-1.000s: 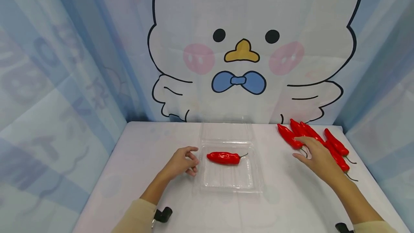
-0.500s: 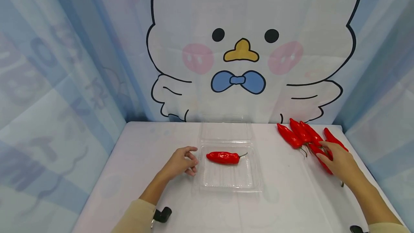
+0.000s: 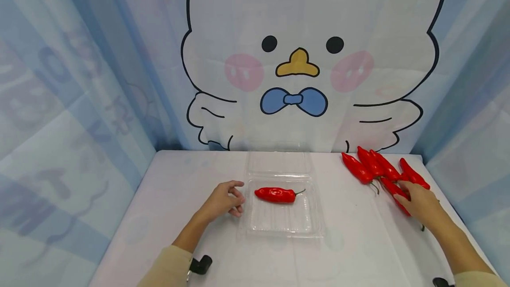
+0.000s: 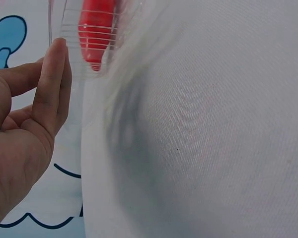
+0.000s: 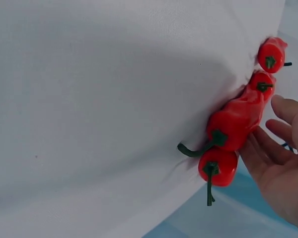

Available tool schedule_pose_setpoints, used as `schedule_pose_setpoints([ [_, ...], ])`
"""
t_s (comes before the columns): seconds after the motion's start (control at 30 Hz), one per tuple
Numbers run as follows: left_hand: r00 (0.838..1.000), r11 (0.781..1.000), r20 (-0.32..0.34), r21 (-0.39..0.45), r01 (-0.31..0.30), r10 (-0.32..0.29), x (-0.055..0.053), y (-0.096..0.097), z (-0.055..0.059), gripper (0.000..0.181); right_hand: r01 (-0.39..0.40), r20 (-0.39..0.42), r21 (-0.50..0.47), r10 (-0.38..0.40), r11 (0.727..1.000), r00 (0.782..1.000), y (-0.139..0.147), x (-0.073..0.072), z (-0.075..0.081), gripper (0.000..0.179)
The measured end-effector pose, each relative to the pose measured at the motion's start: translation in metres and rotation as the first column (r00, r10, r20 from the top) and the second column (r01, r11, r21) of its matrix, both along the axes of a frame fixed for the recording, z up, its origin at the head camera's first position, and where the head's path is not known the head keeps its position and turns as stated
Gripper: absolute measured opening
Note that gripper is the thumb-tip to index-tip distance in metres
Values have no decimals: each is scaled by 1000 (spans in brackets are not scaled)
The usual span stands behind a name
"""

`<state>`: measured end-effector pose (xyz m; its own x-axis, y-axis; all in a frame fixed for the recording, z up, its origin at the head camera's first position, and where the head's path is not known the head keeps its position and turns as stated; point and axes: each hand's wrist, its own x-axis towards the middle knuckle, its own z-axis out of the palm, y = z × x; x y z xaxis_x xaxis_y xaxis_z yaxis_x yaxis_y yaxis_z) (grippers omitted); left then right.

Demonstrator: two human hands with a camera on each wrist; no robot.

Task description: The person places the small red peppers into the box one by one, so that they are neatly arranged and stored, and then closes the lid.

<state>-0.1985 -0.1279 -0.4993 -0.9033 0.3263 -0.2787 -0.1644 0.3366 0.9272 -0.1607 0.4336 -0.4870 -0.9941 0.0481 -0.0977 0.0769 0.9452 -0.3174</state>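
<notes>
My right hand (image 3: 418,200) is at the cluster of red chili peppers at the far right. Its thumb and fingers straddle the nearest chili pepper (image 3: 390,186); in the right wrist view the fingers (image 5: 256,153) touch it, while the thumb (image 5: 285,108) looks slightly apart. Green stems point outward from the peppers. At the left side of a clear plastic clamshell box (image 3: 279,227), my left hand (image 3: 221,200) hovers with loosely bent fingers, holding nothing. Inside the box lies one red chili pepper (image 3: 276,195), stem to the right.
Several more peppers lie close together behind the right hand, including the leftmost pepper (image 3: 356,168) and the rightmost pepper (image 3: 414,174). The box's lid (image 3: 279,163) stands open toward the back curtain (image 3: 295,21). A white cloth covers the table (image 3: 191,167).
My right hand has shifted right, from the leftmost pepper to the nearer pepper on the right, and has since stayed almost still. The left hand and the boxed pepper have not moved.
</notes>
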Motion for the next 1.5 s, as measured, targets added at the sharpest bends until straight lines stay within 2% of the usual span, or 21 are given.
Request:
schedule_pose_setpoints([
  [0.3, 1000, 1000, -3, -12, -6, 6, 1, 2, 1, 55, 38, 29, 6, -38, 999, 999, -1, 4, -5, 67],
  [0.6, 1000, 1000, -1, -29, -6, 6, 2, 3, 3, 55, 42, 13, 16, -42, 999, 999, -1, 9, -8, 62],
  [1.0, 1000, 999, -8, -52, -12, 11, 2, 4, 4, 54, 59, 48, -13, -58, 998, 997, -6, 9, -1, 56],
  [1.27, 1000, 999, -4, -33, -11, 11, 0, 3, 2, 55, 96, 140, -90, -83, 991, 987, -8, 9, -3, 63],
  [1.5, 1000, 999, -4, -36, -12, 11, 0, 3, 1, 54, 125, 198, -106, -102, 987, 975, -8, 10, -7, 80],
])
